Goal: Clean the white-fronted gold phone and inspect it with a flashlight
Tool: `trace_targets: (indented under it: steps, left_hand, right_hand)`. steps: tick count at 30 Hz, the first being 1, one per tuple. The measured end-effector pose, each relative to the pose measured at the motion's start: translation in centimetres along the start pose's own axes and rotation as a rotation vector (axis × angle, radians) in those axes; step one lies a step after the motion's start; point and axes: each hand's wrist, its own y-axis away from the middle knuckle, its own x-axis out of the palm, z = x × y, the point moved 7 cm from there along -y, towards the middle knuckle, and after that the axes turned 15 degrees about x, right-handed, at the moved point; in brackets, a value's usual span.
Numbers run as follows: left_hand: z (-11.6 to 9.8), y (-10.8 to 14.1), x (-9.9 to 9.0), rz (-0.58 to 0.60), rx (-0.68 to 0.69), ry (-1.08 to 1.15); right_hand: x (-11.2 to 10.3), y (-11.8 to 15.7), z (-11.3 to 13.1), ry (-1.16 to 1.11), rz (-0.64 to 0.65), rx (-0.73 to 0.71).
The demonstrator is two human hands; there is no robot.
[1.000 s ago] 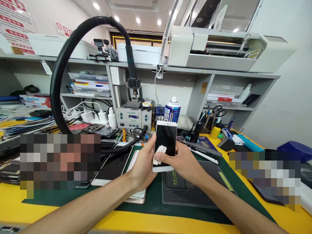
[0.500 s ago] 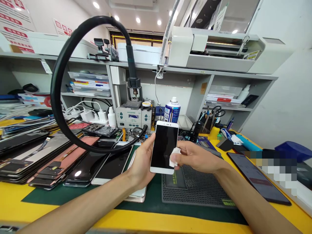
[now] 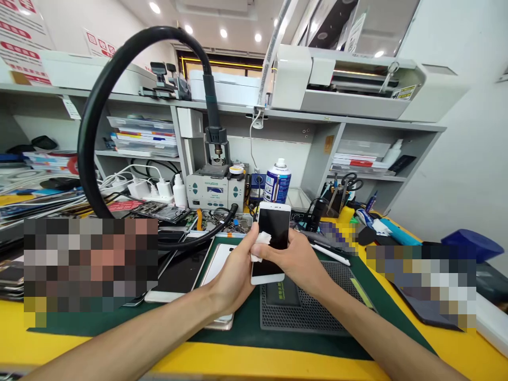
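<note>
A yellow workbench (image 3: 246, 361) runs along the bottom, backed by a gray shelving unit (image 3: 326, 151) with open compartments. A plain white wall (image 3: 472, 143) rises at right; at left, another wall (image 3: 66, 33) bears signs (image 3: 24, 45) printed in red. Small round lights (image 3: 223, 33) glow in the white ceiling (image 3: 241, 40), above a dark-framed opening (image 3: 226, 67).

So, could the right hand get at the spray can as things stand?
Probably not without letting go first: the right hand is busy holding the tissue against the phone, which hides the base of the spray can in this view. Its top, though, shows uncovered.
</note>
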Motion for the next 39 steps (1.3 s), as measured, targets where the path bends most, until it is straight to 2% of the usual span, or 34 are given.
trace_targets:
  steps: [5, 7, 12, 15, 17, 23, 29, 35, 39]
  left_hand:
    - [-0.3, -0.1, 0.2, -0.018, 0.005, 0.007]
    - [-0.6, -0.2, 0.2, -0.038, 0.017, -0.018]
    - [-1.4, -0.4, 0.4, -0.08, 0.035, -0.063]
    - [-1.6, -0.4, 0.4, -0.087, 0.019, -0.062]
    - [-1.7, -0.4, 0.3, -0.093, 0.014, -0.046]
    - [-1.6, -0.4, -0.1, -0.095, 0.024, -0.048]
    - [-0.8, -0.4, -0.1, -0.056, 0.032, -0.082]
    - [-0.1, -0.1, 0.2, 0.005, 0.01, -0.154]
    - [0.2, -0.1, 0.3, 0.005, 0.028, -0.142]
  right_hand:
    - [-0.3, -0.1, -0.1, 0.043, 0.006, 0.011]
    - [-0.5, -0.3, -0.2, 0.061, 0.08, 0.05]
    - [-0.5, 0.2, 0.6, 0.031, 0.368, 0.051]
    - [-0.9, 0.4, 1.1, 0.017, 0.461, 0.062]
    - [-1.1, 0.5, 1.3, 0.004, 0.475, 0.067]
    - [-1.3, 0.3, 1.5, -0.049, 0.383, 0.042]
    - [-0.8, -0.2, 0.6, -0.105, 0.271, 0.064]
    - [-0.6, -0.5, -0.6, -0.015, 0.141, 0.115]
    - [-0.7, -0.5, -0.7, 0.01, 0.059, 0.125]
